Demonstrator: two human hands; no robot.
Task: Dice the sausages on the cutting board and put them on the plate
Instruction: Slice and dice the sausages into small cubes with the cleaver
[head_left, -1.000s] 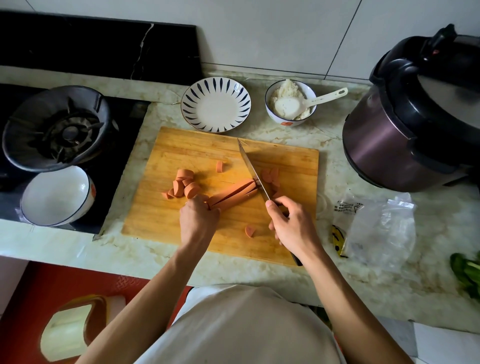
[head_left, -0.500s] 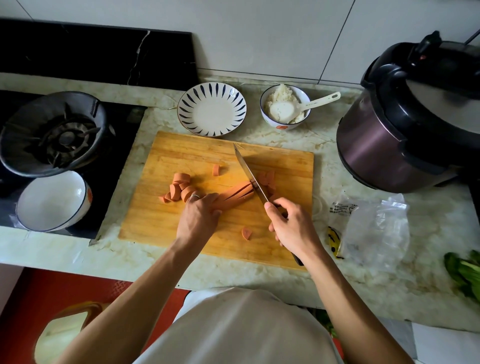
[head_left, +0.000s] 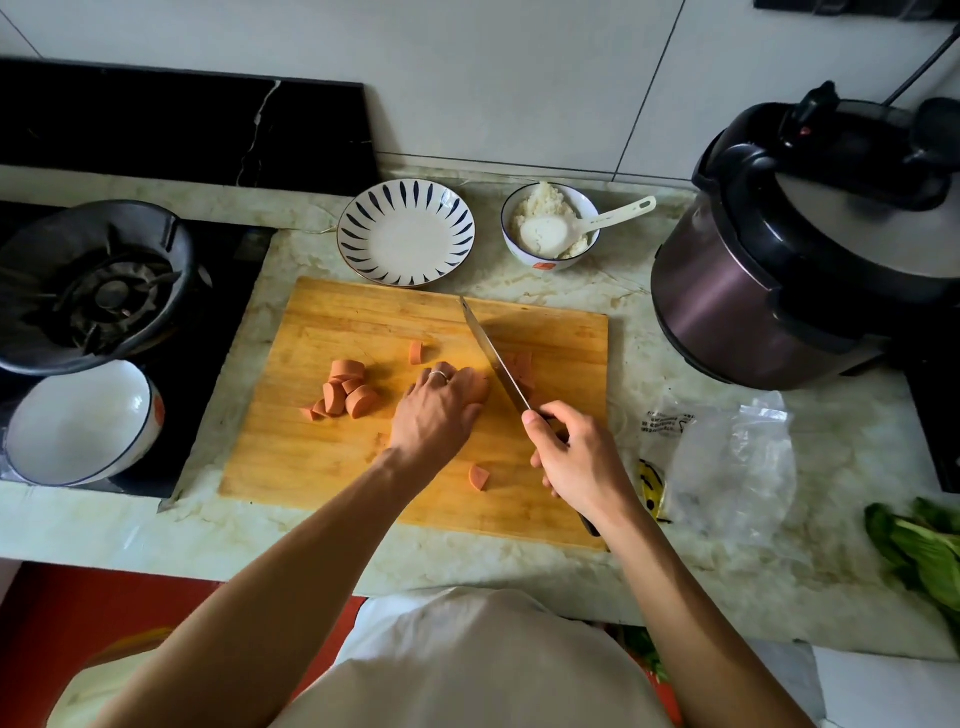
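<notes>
Some sausage pieces (head_left: 345, 393) cut on the cutting board (head_left: 322, 467), plate (head_left: 405, 233) still bare, left hand (head_left: 439, 410) pressing the uncut sausage, right hand (head_left: 582, 460) gripping the knife (head_left: 491, 353)

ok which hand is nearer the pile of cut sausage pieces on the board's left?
Left. The left hand rests on the board just right of the pile of cut sausage pieces. The right hand grips the knife farther right, beyond the left hand.
</notes>
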